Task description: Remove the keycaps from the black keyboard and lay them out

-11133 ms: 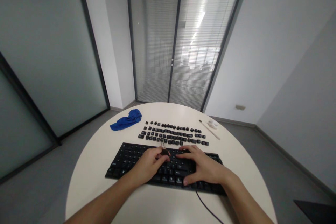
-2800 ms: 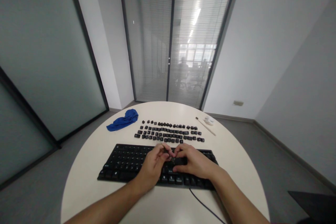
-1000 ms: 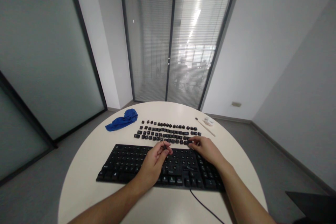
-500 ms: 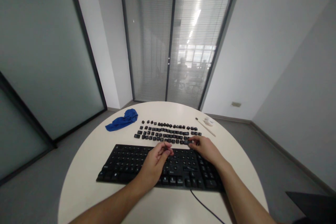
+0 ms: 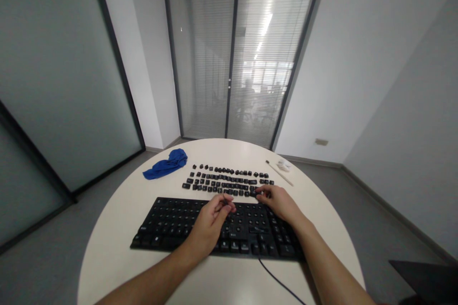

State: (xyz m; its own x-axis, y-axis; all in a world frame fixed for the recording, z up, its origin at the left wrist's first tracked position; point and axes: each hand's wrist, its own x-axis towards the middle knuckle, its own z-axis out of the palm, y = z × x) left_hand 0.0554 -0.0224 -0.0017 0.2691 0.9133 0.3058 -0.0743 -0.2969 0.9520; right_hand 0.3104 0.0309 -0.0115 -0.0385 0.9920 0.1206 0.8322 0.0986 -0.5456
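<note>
A black keyboard lies across the table, with most of its upper keys stripped of their caps and the bottom-row keys still on. Beyond it, loose black keycaps are laid out in rows. Over the middle of the keyboard, my left hand is closed, its thumb and fingers pinching a small thin dark thing whose kind I cannot make out. My right hand reaches over the keyboard's upper right edge. Its thumb and fingers are closed at a wide keycap at the right end of the nearest row.
A blue cloth lies at the back left of the round table. At the back right are a thin brush and a crumpled whitish item. The keyboard's cable runs off the near side.
Both hands stay almost in the same place. The wide keycap at my right fingertips looks slightly shifted; the rest of the table is unchanged.
</note>
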